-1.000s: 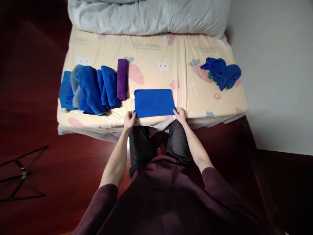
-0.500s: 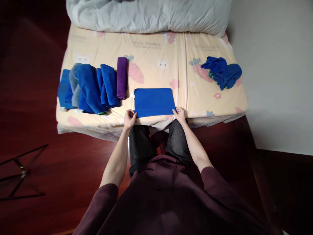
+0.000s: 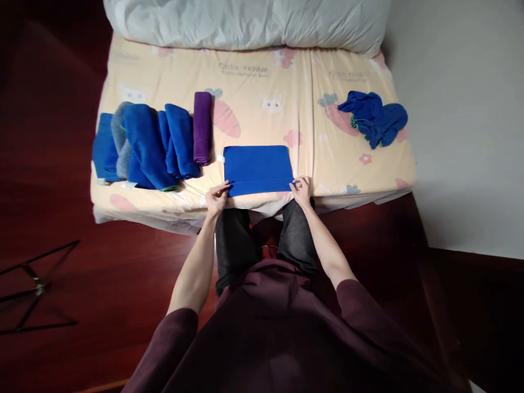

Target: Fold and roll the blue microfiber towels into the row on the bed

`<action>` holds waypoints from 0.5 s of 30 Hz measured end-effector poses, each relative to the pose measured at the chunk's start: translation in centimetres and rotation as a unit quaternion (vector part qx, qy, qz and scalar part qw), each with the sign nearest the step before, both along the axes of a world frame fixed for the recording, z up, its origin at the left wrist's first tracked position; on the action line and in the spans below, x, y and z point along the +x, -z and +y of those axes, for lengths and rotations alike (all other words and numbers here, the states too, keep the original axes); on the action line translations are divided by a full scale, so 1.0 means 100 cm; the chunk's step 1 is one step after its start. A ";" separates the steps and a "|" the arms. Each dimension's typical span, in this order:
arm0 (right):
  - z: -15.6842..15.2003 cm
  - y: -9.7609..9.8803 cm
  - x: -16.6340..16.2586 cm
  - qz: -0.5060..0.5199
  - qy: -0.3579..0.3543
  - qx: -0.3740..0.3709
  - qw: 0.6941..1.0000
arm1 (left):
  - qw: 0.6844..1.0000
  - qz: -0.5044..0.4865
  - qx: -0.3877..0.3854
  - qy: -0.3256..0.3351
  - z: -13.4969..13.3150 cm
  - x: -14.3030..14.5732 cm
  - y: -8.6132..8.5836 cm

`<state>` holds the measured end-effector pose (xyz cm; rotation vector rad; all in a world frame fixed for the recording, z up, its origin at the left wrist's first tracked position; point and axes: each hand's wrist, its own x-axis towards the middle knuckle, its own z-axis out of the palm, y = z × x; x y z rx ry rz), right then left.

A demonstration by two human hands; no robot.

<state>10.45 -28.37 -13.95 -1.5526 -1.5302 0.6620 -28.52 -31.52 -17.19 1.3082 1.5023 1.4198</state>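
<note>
The left hand (image 3: 215,197) pinches the near left corner of a folded blue cloth (image 3: 257,170), and the right hand (image 3: 302,189) pinches its near right corner. The cloth lies flat at the near edge of the patterned mattress (image 3: 254,117). A row of rolled towels (image 3: 153,143) lies to its left, a crumpled blue cloth (image 3: 374,118) far right.
</note>
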 end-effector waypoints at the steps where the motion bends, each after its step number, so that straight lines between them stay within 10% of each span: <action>1: 0.000 0.000 0.000 0.003 -0.009 0.004 1.000 | 1.000 -0.004 -0.005 0.004 0.000 0.000 0.000; 15: 0.002 -0.006 0.010 -0.023 -0.080 -0.049 0.995 | 0.991 0.088 -0.052 0.091 -0.002 -0.011 -0.017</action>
